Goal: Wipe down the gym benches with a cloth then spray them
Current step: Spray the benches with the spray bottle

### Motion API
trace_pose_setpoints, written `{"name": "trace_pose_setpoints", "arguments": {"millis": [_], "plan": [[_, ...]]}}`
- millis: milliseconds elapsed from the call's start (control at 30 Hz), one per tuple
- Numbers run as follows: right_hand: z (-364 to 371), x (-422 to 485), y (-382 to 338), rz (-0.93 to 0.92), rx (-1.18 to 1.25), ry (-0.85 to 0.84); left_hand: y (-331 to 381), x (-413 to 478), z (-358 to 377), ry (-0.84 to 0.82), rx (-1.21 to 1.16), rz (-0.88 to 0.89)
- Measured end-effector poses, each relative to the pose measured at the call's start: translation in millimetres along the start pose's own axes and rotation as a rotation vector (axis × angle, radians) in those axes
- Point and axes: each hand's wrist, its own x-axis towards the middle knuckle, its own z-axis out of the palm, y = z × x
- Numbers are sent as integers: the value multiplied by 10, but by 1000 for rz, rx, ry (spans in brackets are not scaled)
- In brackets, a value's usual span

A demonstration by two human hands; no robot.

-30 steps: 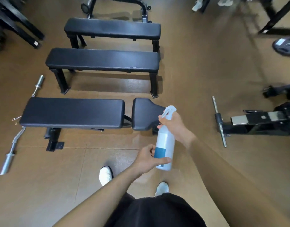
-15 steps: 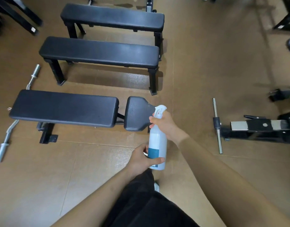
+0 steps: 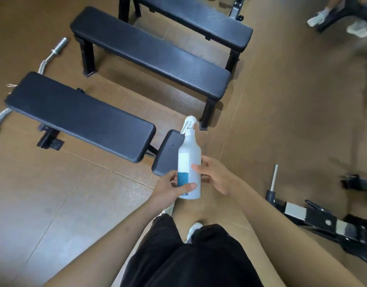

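Spray bottle [image 3: 190, 158] upright at near bench [image 3: 81, 114], right end.
Left hand [image 3: 168, 187] fingers grasping its lower body; right hand [image 3: 215, 175] fingers released, thumb touching its side.

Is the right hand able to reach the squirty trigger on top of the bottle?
Probably yes. The left hand grips the spray bottle low down, the right hand is open beside its middle, and the trigger on top is bare, with nothing between.

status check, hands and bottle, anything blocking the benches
Left hand grips bottle low. Right hand open beside it, thumb touching. Bottle upright, by near bench. Nothing in the way.
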Motion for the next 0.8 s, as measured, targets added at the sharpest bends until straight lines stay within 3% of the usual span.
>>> {"name": "trace_pose_setpoints", "arguments": {"millis": [100, 200, 267, 400, 567, 800], "plan": [[-116, 80, 23, 4, 79, -20, 127, 128, 71, 5, 4, 50], [-340, 162, -44, -49, 159, -70, 300, 262, 125, -19, 184, 90], [-525, 204, -48, -68, 147, -95, 469, 362, 145, 48, 233, 106], [-994, 249, -70, -150, -167, 16, 841, 635, 296, 375, -108, 96], [-1652, 246, -110, -421, -558, 74, 1298, 1057, 972, 517, -332, 142], [-2414, 82, -317, -618, -777, 4, 1784, 1323, 2001, 905, -626, 162]]}}
